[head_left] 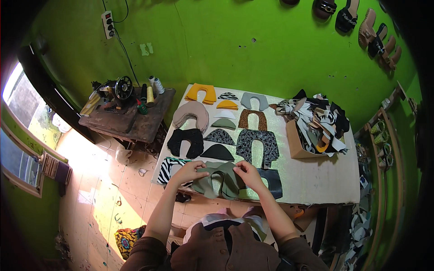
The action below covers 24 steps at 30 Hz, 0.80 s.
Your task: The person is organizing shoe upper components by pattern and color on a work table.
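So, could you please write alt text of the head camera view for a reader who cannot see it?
A person's left hand and right hand hold olive-green shoe-upper pieces at the near edge of a white table. Other cut pieces in yellow, beige, black and patterned fabric lie in rows, beside a cardboard box of scraps. A sewing machine stands at the left, against a green wall.

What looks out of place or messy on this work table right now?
The cardboard box at the table's right side is overstuffed: patterned scraps heap above its rim and spill over. The other cut pieces lie in neat rows. The olive green pieces held by the left hand and right hand hang over the near edge.
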### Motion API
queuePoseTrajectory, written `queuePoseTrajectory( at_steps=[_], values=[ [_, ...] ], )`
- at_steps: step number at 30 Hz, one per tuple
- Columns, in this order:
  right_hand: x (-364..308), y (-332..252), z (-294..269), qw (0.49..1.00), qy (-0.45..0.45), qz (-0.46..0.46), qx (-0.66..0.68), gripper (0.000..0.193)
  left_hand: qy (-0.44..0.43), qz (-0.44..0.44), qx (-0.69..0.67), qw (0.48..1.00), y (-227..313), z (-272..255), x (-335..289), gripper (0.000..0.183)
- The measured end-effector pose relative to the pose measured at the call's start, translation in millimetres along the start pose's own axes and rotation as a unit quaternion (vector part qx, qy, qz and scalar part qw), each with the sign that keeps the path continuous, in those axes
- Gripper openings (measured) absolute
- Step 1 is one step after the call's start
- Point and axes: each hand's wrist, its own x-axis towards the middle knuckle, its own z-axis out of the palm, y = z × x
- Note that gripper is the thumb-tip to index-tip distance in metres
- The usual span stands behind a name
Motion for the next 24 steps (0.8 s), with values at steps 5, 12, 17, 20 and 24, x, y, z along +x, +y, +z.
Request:
queuePoseTrajectory(
  at_steps=[5,12,17,20,24],
  values=[
    [-12,18,2,0.987,-0.03,0.107,0.114,0.019,0.056,0.03,-0.014,0.998,-11,3,3,0.032],
    [-22,8,15,0.929,0.054,0.039,-0.365,0.027,0.151,0.046,0.212,0.964,-10,26,24,0.033],
    [1,15,18,0.929,0.019,-0.061,-0.364,0.032,0.09,0.142,0.273,0.947,-6,47,32,0.037],
    [10,19,29,0.904,-0.071,-0.13,-0.401,0.04,0.096,0.146,0.31,0.935,-6,53,31,0.035],
    [15,14,34,0.88,-0.092,-0.089,-0.456,0.038,0.093,0.12,0.396,0.906,-6,50,29,0.027]
  ],
)
